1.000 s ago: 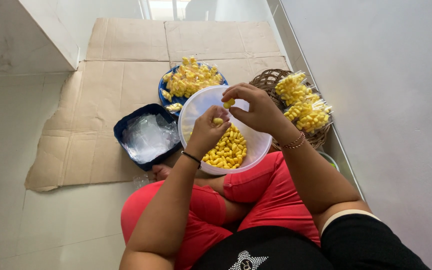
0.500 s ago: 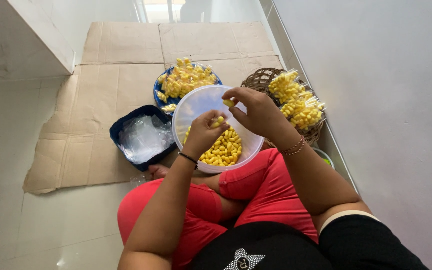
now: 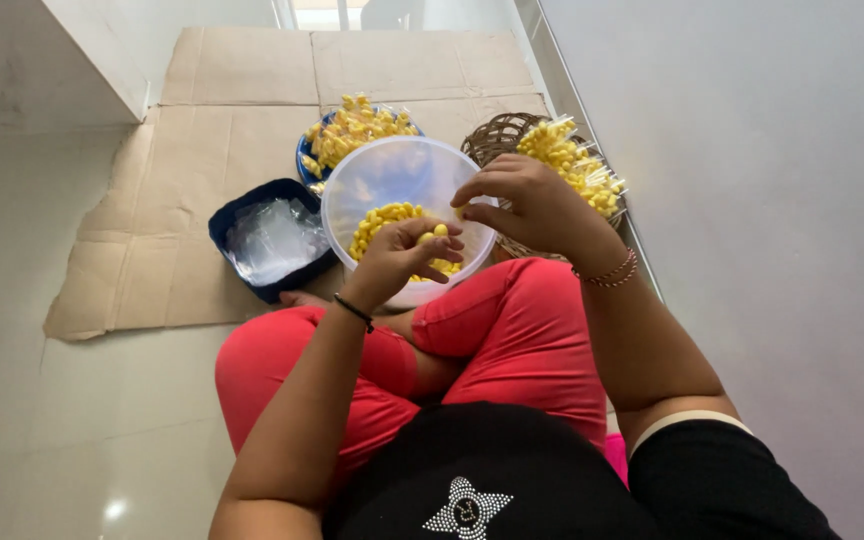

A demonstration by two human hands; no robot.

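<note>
A clear plastic bowl (image 3: 382,165) rests against my red-clad knees and holds several small yellow snack pieces (image 3: 382,218). My left hand (image 3: 404,258) hovers over the bowl's near rim, fingers closed around a few yellow pieces (image 3: 430,236). My right hand (image 3: 532,205) is just to its right above the rim, fingertips pinched together; what they hold is hidden.
A blue plate (image 3: 304,155) piled with small packed yellow bags sits behind the bowl. A wicker basket (image 3: 492,135) with more packed bags stands at right by the wall. A dark blue tub (image 3: 242,215) of clear plastic bags lies left, on flattened cardboard (image 3: 192,150).
The camera has tilted, so everything sits higher in view. Both hands have dropped closer to the bowl's near rim. The yellow piece in the right fingertips no longer shows.
</note>
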